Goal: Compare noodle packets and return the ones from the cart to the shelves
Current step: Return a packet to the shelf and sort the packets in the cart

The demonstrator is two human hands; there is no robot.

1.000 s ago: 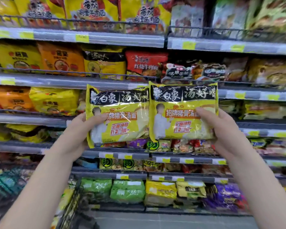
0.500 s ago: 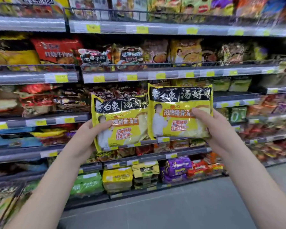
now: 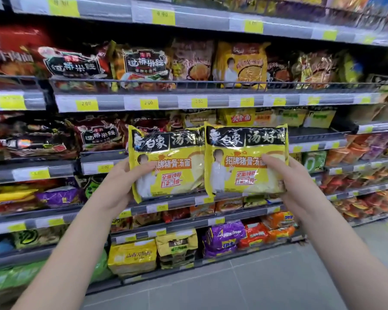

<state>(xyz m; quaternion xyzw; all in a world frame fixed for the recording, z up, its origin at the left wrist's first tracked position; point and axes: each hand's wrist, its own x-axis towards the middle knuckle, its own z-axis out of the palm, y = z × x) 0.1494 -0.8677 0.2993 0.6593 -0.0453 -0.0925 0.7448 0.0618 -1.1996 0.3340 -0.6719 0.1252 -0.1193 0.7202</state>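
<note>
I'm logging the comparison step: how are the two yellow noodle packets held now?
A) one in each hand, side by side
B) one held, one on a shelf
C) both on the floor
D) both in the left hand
A: the left hand grips the left packet and the right hand grips the right packet, held up side by side.

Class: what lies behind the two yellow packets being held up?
Stocked shelves show around the left packet and right packet. The shelf stretch directly behind both is covered, so its stock cannot be seen.
</note>
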